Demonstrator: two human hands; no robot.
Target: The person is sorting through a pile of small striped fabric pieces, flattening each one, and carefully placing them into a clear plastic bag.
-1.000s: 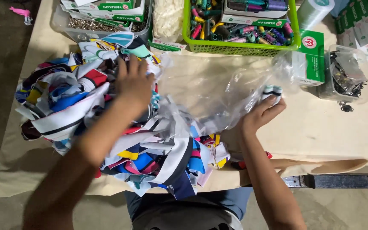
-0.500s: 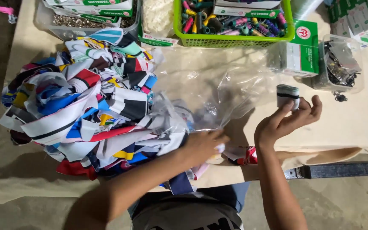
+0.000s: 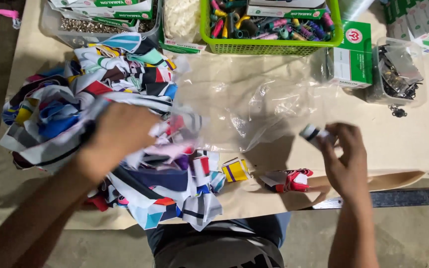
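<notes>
My left hand (image 3: 117, 139) lies on a big heap of colourful printed fabric pieces (image 3: 75, 109) and grips some of the cloth near its right side. My right hand (image 3: 346, 159) hovers above the table's front edge, its fingers closed on a small white-and-black piece (image 3: 311, 133). A crumpled clear plastic bag (image 3: 254, 106) spreads between the two hands. Two loose scraps lie near the front edge: a yellow-and-purple one (image 3: 235, 169) and a red-and-white one (image 3: 288, 179).
At the back stand a green basket (image 3: 269, 47) of thread spools, a clear tub (image 3: 100, 30) with boxes, a green-and-white box (image 3: 353, 54) and a clear container of dark metal clips (image 3: 395, 74). The table (image 3: 423, 144) is covered in tan paper.
My left hand has swung from the front edge back onto the fabric heap and taken hold of cloth. My right hand has dropped lower and nearer, still holding the small piece.
</notes>
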